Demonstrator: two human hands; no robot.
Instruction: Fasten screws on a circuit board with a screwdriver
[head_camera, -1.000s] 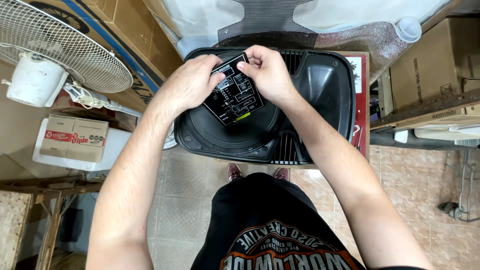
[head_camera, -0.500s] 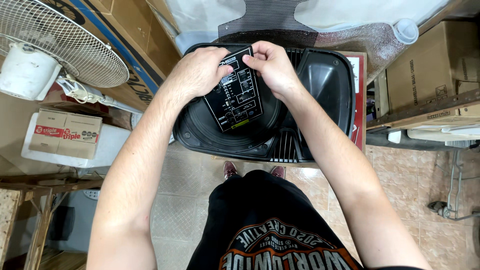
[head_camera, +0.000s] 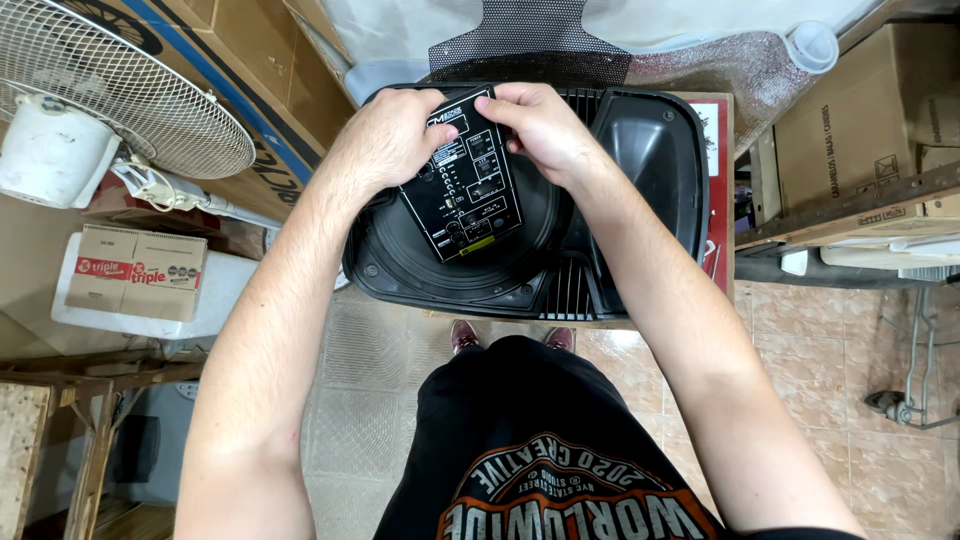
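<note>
Head view, looking straight down: black control panel (head_camera: 468, 178), a flat plate with knobs, sockets and white markings, held tilted over the round recess of a black plastic speaker shell (head_camera: 640, 150) lying on a small worktop (head_camera: 716, 120). Left hand (head_camera: 385, 140) clamped on the panel's upper left edge, fingers (head_camera: 415, 115) curled over the rim; right hand (head_camera: 545, 125) pinching the upper right corner, fingers (head_camera: 510, 100) together on the plate. Lower end of the panel free, hanging just above the shell's dished floor, not seated. Risks, as a judgement: a grip at one end only, so a slip could drop the free end onto the ribbed vents (head_camera: 572, 290) or knock a knob; any wiring behind the plate hidden, so a snag or pinch underneath not to be ruled out; shell overhanging the worktop's near edge above the tiled floor (head_camera: 850, 400), so a hard press could tip it. Nearby but well apart: a white standing fan (head_camera: 110, 90) at left, cardboard boxes (head_camera: 850, 130) at right, a black mesh grille (head_camera: 530, 40) beyond the shell.
</note>
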